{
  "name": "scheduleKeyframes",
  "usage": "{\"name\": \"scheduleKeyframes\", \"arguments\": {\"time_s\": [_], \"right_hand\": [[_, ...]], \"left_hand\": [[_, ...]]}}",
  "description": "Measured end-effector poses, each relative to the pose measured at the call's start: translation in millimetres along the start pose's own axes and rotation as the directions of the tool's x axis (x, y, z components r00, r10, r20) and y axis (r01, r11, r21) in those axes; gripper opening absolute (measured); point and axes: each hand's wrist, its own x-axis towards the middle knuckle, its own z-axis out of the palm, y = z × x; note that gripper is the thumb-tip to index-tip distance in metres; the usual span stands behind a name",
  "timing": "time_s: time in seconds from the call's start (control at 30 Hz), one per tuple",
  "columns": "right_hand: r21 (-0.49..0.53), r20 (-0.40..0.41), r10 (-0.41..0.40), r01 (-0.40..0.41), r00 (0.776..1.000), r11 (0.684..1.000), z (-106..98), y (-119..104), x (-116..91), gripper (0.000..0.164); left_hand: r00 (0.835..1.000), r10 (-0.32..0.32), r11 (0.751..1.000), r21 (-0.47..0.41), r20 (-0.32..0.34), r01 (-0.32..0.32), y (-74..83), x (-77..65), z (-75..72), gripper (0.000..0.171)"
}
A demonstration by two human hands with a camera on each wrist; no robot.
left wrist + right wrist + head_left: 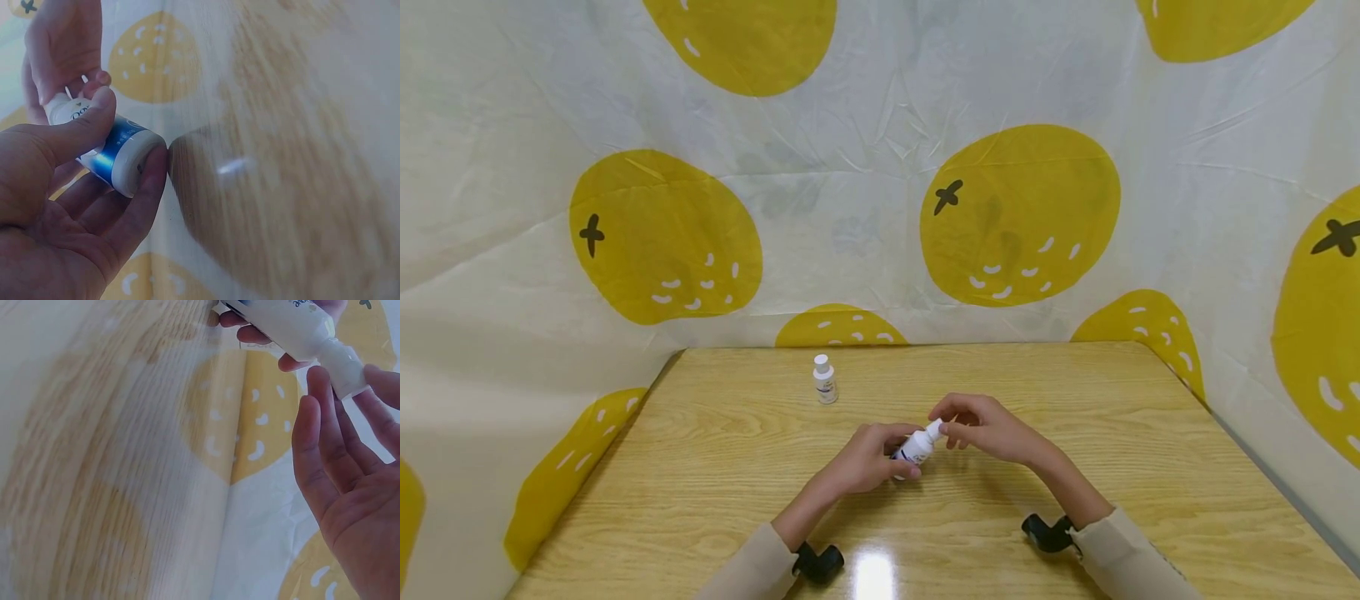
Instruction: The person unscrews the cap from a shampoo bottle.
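Note:
My left hand [863,460] grips a small white bottle [916,448] round its body, tilted with its top toward the right. In the left wrist view the bottle's blue label [107,156] shows beneath the thumb, and a finger lies against its base. At the other end, my right hand [991,427] pinches the white cap [342,367] between thumb and finger. Its remaining fingers [306,431] are extended beside the cap. Whether the cap is loose or tight cannot be told. A second white bottle [825,383] stands upright and capped farther back on the table, touched by neither hand.
The wooden table [737,467] reaches back to a white cloth [850,233] printed with yellow fruit, which also hangs along both sides. Dark wrist cameras [818,565] sit below each sleeve cuff. A bright light reflection lies near the front.

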Motion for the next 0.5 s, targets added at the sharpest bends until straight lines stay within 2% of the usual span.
{"name": "scheduleKeyframes", "arguments": {"time_s": [0.23,0.5], "right_hand": [[0.006,-0.011,-0.016,0.016,1.000,1.000,-0.1,-1.8,-1.2,0.021],[-0.012,-0.034,0.043,-0.043,0.999,0.999,1.7,-0.9,1.0,0.023]], "left_hand": [[1.000,0.003,1.000,0.009,-0.001,-0.003,0.6,0.0,-0.4,0.047],[1.000,0.002,1.000,0.006,-0.001,-0.002,-0.1,0.4,-0.3,0.047]]}}
